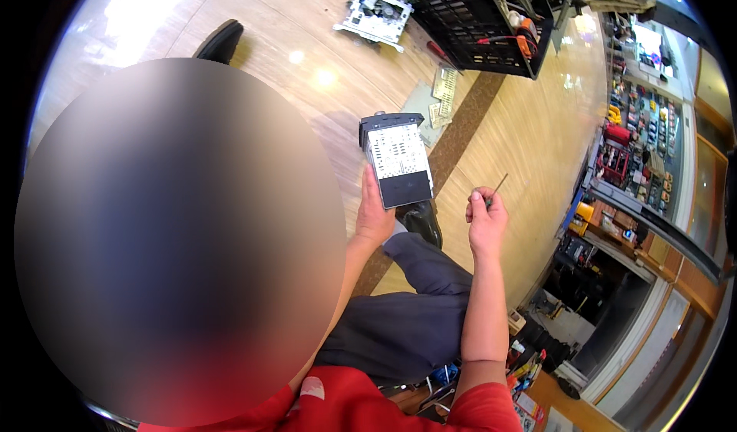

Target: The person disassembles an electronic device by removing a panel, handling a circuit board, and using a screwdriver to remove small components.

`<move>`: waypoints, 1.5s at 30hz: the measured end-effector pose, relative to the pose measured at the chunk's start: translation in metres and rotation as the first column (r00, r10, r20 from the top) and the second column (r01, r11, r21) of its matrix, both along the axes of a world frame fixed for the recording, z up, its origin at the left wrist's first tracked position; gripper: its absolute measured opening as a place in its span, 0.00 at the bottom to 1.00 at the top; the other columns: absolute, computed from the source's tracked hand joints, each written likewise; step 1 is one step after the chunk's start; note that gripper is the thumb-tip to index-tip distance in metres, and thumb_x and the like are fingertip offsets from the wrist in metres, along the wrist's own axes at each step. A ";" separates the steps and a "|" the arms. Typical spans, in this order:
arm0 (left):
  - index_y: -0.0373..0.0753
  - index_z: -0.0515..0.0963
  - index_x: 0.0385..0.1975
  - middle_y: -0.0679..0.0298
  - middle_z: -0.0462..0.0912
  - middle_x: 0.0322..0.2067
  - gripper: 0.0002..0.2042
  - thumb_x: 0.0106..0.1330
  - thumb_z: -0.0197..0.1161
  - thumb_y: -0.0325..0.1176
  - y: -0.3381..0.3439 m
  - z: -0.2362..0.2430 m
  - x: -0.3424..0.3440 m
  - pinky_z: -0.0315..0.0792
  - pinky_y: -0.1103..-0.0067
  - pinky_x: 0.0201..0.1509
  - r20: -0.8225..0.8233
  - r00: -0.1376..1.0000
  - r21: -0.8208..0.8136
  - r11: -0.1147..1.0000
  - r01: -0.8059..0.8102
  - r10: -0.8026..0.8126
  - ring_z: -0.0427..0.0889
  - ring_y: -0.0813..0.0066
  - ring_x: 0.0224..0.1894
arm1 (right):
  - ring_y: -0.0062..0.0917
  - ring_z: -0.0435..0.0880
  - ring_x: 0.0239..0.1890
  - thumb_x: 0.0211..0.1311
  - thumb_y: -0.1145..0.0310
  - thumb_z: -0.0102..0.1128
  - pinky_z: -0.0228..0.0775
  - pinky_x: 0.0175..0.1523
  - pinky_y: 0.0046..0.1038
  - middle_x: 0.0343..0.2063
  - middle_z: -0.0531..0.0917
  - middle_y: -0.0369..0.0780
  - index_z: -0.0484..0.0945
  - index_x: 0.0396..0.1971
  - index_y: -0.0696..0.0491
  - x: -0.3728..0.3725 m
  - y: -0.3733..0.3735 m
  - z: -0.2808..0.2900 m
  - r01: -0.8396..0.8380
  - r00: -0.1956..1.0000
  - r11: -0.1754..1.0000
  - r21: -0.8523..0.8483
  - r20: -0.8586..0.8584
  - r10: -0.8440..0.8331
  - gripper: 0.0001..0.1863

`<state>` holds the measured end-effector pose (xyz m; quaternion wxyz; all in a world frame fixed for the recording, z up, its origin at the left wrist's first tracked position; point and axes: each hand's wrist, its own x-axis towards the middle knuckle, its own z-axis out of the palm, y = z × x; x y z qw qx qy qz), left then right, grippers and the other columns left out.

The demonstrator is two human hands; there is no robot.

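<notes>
My left hand grips a boxy electronic unit from its left side and near end. It has a perforated silver metal casing, a black panel at the far end and a black patch at the near end. My right hand, right of the unit and apart from it, has its fingers closed on a thin screwdriver with a small green handle, its shaft pointing up and right. My legs and a black shoe show below the unit.
A black plastic crate holding tools stands at the top, beside a silver mechanism and pale metal plates on the floor. Another dark shoe shows upper left. A blurred area hides much of the left. Cluttered shelves line the right.
</notes>
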<state>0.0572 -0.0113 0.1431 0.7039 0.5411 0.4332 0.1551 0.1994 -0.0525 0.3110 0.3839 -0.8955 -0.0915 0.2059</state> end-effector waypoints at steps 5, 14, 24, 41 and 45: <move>0.32 0.37 0.71 0.39 0.46 0.69 0.42 0.63 0.57 0.29 -0.013 -0.008 -0.004 0.56 0.65 0.71 -0.008 0.999 0.036 0.998 0.051 -0.051 0.50 0.42 0.71 | 0.12 0.70 0.22 0.66 0.74 0.58 0.63 0.25 0.17 0.24 0.76 0.31 0.76 0.35 0.56 -0.002 -0.003 -0.004 -0.014 0.999 0.999 -0.045 -0.030 0.013 0.03; 0.31 0.36 0.71 0.38 0.49 0.68 0.42 0.61 0.56 0.26 -0.014 -0.013 -0.008 0.58 0.64 0.70 -0.028 0.995 0.067 0.993 0.097 -0.095 0.54 0.41 0.70 | 0.11 0.71 0.22 0.65 0.74 0.60 0.65 0.27 0.18 0.23 0.76 0.30 0.77 0.35 0.57 -0.002 0.004 -0.012 -0.065 0.997 0.992 -0.104 -0.040 0.061 0.03; 0.34 0.35 0.71 0.39 0.51 0.68 0.43 0.62 0.57 0.29 -0.006 -0.015 -0.002 0.57 0.66 0.70 -0.021 1.000 0.058 0.998 0.008 -0.006 0.56 0.42 0.69 | 0.12 0.71 0.22 0.64 0.74 0.60 0.64 0.28 0.17 0.22 0.76 0.30 0.77 0.34 0.57 0.001 0.008 -0.009 -0.077 0.997 0.991 -0.108 -0.032 0.074 0.03; 0.37 0.68 0.56 0.58 0.77 0.48 0.17 0.68 0.52 0.32 0.114 -0.011 0.018 0.81 0.64 0.34 -0.146 0.794 -0.682 0.522 -0.513 0.590 0.82 0.62 0.42 | 0.11 0.71 0.23 0.64 0.75 0.59 0.65 0.28 0.18 0.22 0.77 0.31 0.77 0.34 0.58 -0.012 0.038 0.021 -0.125 0.992 0.992 -0.022 -0.025 0.125 0.03; 0.41 0.67 0.58 0.57 0.78 0.47 0.18 0.68 0.50 0.34 0.119 -0.021 0.016 0.82 0.62 0.33 -0.111 0.799 -0.684 0.538 -0.494 0.592 0.82 0.60 0.42 | 0.11 0.71 0.24 0.64 0.75 0.59 0.65 0.30 0.18 0.22 0.76 0.31 0.77 0.34 0.58 -0.015 0.043 0.028 -0.126 0.991 0.992 -0.017 -0.046 0.125 0.03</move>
